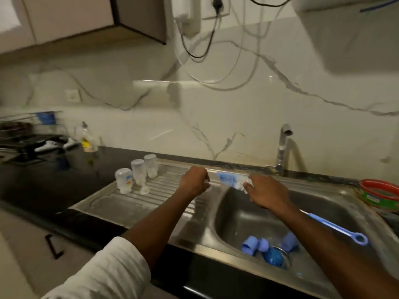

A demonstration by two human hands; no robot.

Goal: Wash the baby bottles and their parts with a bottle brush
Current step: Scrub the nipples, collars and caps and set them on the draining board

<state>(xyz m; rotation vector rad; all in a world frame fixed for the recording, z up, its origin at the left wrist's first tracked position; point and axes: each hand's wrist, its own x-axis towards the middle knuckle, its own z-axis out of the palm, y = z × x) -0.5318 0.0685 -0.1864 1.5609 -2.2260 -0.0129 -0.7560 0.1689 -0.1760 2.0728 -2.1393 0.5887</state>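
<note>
Held over the far rim of the sink (336, 214), between drainer and basin: one clear bottle (230, 180) with blue printed markings, lying nearly level, open end hidden at the right hand (266, 194). Right fingers curled round its right end, soapy white showing there. Left hand (194, 182) just left of the bottle, fingers curled, pinching a small pale part (207, 183) — too blurred to name. Both hands well above the basin floor.

On the ribbed drainer (164, 186), far left: three clear bottles (138, 171) standing upside down in a loose row, the nearest with a small printed label, all frosted-looking, touching the steel.

In the basin, near the drain: three light-blue caps (250, 244) lying on their sides, plus one darker blue round piece (273, 258) over the strainer.

On the right rim of the sink: one blue brush (336, 227), only its handle and ring end showing, head hidden behind the right forearm.

Far right corner: one round tub (380, 196), red rim, green body. One steel tap (282, 147) behind the basin. Far left on the dark counter (43, 186): one soap bottle (87, 138) with a yellow label.
</note>
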